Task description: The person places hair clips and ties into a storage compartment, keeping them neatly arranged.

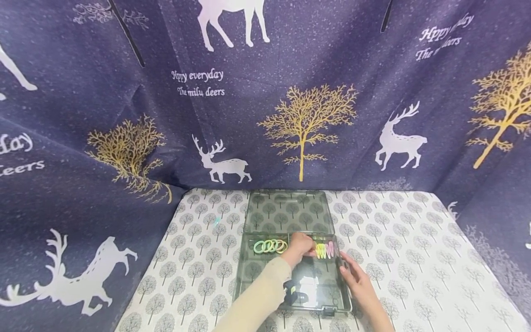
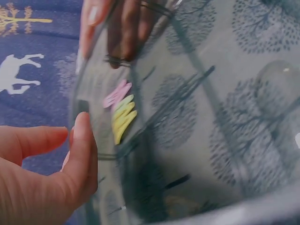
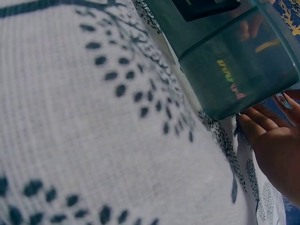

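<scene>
A clear grey plastic organizer box [image 1: 251,271] with dividers lies open on the table. My left hand [image 1: 302,243] reaches into its back part, beside a row of yellow hair clips [image 1: 321,251] and pink hair clips [image 1: 330,249]. In the left wrist view, that hand's thumb and fingers [image 2: 80,145] are close together near the box wall, with nothing visible between them. Pastel hair rings [image 1: 270,246] lie overlapping in the back left compartment. My right hand [image 1: 360,282] rests its fairly straight fingers [image 3: 262,117] against the box's right side.
The see-through lid [image 1: 290,212] lies folded back behind the box. Dark items [image 1: 295,295] sit in a front compartment, partly behind my left sleeve [image 1: 261,295]. A small teal piece [image 1: 217,221] lies on the tree-print tablecloth [image 1: 199,276]. A dark blue curtain [image 1: 249,115] hangs behind.
</scene>
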The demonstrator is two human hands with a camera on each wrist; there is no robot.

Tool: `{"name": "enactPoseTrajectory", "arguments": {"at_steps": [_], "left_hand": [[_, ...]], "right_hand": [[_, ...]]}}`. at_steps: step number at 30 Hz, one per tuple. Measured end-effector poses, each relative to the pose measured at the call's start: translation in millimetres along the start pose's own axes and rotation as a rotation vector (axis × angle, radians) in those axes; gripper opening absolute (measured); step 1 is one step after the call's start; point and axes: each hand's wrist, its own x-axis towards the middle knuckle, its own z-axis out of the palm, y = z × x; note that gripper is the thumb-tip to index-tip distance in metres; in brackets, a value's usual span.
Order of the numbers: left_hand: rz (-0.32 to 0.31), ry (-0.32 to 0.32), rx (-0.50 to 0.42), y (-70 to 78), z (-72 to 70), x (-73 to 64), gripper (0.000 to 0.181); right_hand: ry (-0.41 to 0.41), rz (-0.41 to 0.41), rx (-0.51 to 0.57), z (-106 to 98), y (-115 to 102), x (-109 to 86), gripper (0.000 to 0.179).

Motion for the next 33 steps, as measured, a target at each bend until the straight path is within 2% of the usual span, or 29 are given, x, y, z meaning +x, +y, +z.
{"name": "enactPoseTrajectory", "arguments": {"at_steps": [8,14,19,24,28,33], "left_hand": [[0.038,-0.076,-0.023,17.7,-32.8,-3.3,0.014],[0.069,-0.051,-0.037,25.1,-67.6,0.8,0.016],[0.102,0.017,-0.057,28.1,-101.0,6.2,0.020],[0.143,0.085,-0.094,24.9,-136.1,15.0,0.022],[0.155,0.170,-0.112,19.4,-164.9,21.4,0.023],[0.151,0.295,-0.120,5.4,-200.6,25.5,0.029]], "right_hand": [[0.009,-0.007,-0.001,0.7,-0.2,0.6,0.050],[0.010,-0.005,0.003,1.1,-0.1,0.6,0.051],[0.017,-0.013,-0.006,0.6,-0.3,0.1,0.051],[0.021,-0.013,-0.007,-0.3,0.0,-0.4,0.051],[0.015,0.006,0.003,-0.7,-2.1,-1.8,0.052],[0.006,0.017,-0.007,-0.7,-2.7,-2.4,0.052]]}}
